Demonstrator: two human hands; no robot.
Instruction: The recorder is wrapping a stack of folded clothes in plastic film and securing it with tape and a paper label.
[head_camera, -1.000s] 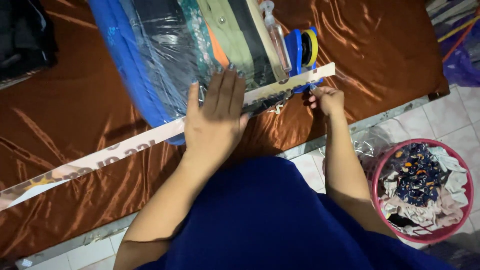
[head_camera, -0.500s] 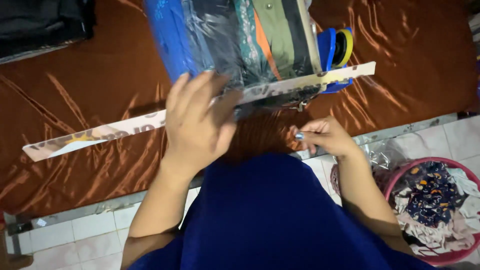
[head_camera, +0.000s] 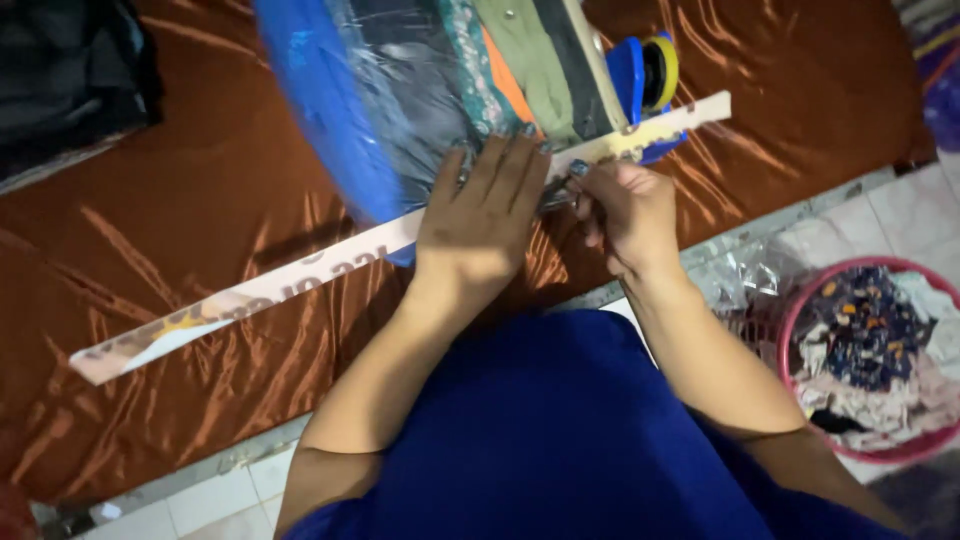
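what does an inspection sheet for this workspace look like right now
surface: rust-brown satin cloth, creased, over the table.
job's things: long pale strip lying slantwise across the plastic-wrapped stack of folded fabric.
clutter: blue and yellow tape dispenser behind the strip; dark bundle at the far left.
grippers: left hand flat on the strip and stack; right hand pinching a small dark item at the strip, kind unclear.
cables: nothing seen.
surroundings: pink basket of cloth scraps on the tiled floor.

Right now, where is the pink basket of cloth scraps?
In the head view, the pink basket sits on the tiled floor at the lower right, beside the person's right forearm and just off the edge of the brown satin cloth.
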